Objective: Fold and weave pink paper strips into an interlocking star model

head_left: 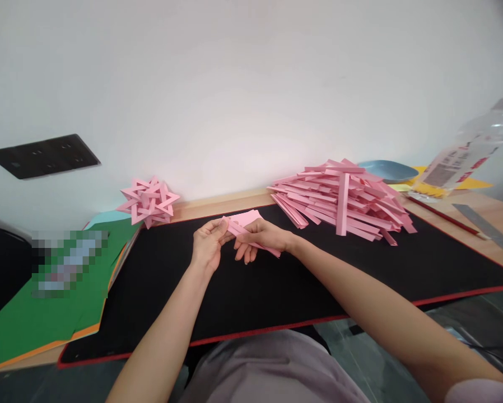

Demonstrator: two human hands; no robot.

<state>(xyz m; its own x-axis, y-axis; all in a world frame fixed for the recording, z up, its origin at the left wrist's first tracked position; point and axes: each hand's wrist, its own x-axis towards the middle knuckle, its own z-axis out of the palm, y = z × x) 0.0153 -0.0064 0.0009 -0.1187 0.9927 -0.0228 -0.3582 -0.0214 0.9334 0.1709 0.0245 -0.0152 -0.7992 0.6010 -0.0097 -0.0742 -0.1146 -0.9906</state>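
Near the middle of the black desk mat, my left hand (209,239) pinches one end of a folded pink paper strip (234,227). My right hand (262,235) is closed on the same strip farther along, and the strip's tail slants out below it to the right. Just behind my fingers lies a flat piece of pink paper (251,216), partly covered by the hands. To the right is a large heap of pink folded paper strips (344,196). A pink woven paper star ball (149,201) sits at the back left.
Green and orange paper sheets (79,313) lie at the left of the desk mat (167,302). On the right are a blue dish (390,170), a clear plastic bottle (457,154), a dark red pencil (445,215) and a ruler (487,229). A black socket panel (43,157) is on the wall.
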